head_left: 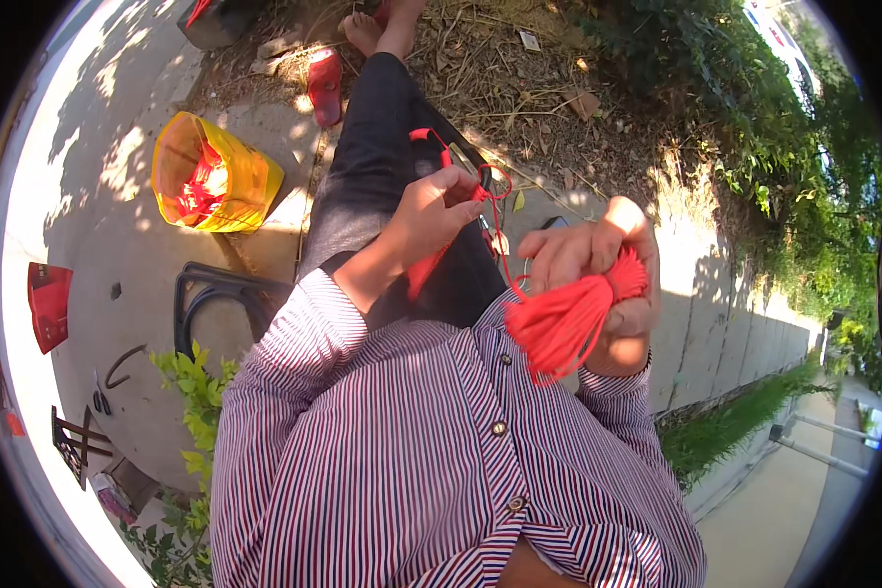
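The red tassel (563, 318) is in the right hand (603, 240), in front of the right side of the shirt (382, 421). The grip of this hand is closed around the narrow part of the tassel; the short tuft points to the upper right, and the long strands spread to the lower left. From near the left hand (423, 214) a thin red cord (501, 230) makes a small loop and goes down towards the tassel. The grip of the left hand is narrow: thumb and forefinger pinch something red, but I cannot tell its exact shape. Below this hand, a red strip (427, 267) lies against the dark trousers (367, 157).

To the left stands a yellow container (255, 181), with red bundles (204, 186) inside. Near it, on the paved ground (118, 225), is a black frame (201, 269), and farther left are a red object (49, 306) and small scissors (101, 397). A red slipper (325, 88) lies ahead, beside the leg. Dry leaves (519, 83) cover the soil, and green bushes (755, 137) grow at the right.
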Tool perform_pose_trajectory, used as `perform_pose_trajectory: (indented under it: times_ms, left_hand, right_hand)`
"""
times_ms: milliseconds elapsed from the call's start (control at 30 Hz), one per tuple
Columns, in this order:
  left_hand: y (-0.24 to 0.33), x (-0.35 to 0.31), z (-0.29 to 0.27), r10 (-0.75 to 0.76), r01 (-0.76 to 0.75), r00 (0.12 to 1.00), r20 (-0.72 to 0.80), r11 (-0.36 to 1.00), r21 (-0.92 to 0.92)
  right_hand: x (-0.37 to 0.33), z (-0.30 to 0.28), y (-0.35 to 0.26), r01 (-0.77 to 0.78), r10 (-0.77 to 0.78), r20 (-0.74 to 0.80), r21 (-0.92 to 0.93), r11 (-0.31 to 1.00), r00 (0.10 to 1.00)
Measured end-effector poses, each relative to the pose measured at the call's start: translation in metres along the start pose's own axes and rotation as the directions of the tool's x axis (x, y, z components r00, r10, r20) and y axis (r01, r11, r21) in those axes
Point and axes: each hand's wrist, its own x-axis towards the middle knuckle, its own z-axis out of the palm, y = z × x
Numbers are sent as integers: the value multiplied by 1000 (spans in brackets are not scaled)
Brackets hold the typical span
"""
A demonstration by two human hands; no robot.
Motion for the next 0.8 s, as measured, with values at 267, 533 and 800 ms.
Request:
perform_pose_trajectory:
  times_ms: [267, 533, 800]
  left_hand:
    - [3, 3, 8, -21, 25, 999, -33, 994, 111]
    - [31, -1, 23, 461, -332, 852, -246, 841, 427]
    - [40, 18, -25, -195, 186, 962, -192, 980, -65]
  right_hand:
    - [-2, 99, 0, -662, 595, 306, 203, 722, 743]
    - [6, 59, 8, -168, 43, 479, 221, 961, 877]
    - [10, -62, 19, -169, 273, -196, -978, -119, 942]
